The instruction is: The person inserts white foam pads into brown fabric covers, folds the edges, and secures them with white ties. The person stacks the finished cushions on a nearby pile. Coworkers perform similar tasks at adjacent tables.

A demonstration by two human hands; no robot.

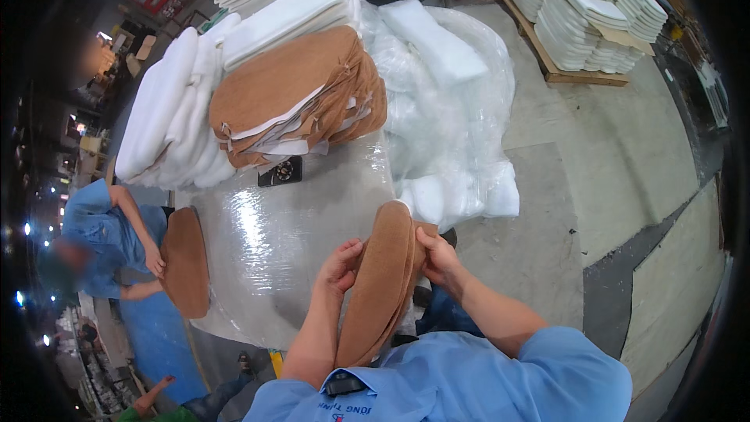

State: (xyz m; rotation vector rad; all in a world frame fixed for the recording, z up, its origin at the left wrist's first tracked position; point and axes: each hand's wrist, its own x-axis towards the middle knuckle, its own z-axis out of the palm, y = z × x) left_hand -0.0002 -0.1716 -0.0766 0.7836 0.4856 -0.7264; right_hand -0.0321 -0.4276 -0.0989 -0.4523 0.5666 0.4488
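Note:
In front of my body I hold a brown fabric cover [376, 281], long and rounded at the end, upright on edge with its layers slightly parted. On its left edge my left hand [341, 264] is closed with curled fingers. My right hand [439, 256] grips the opposite edge, thumb on the near side and fingers partly hidden behind the fabric. A bit of white shows at the cover's top end. Farther off on the plastic-wrapped table [312, 211] lies a pile of similar brown covers [289, 94] with white edges showing.
White padding [168, 109] is stacked beside the pile, and a dark phone [280, 172] lies before it. Clear plastic bags with white pieces [445, 101] bulge at the table's right. A co-worker at left handles a brown piece [186, 262]. Pallets [582, 76] stand far right.

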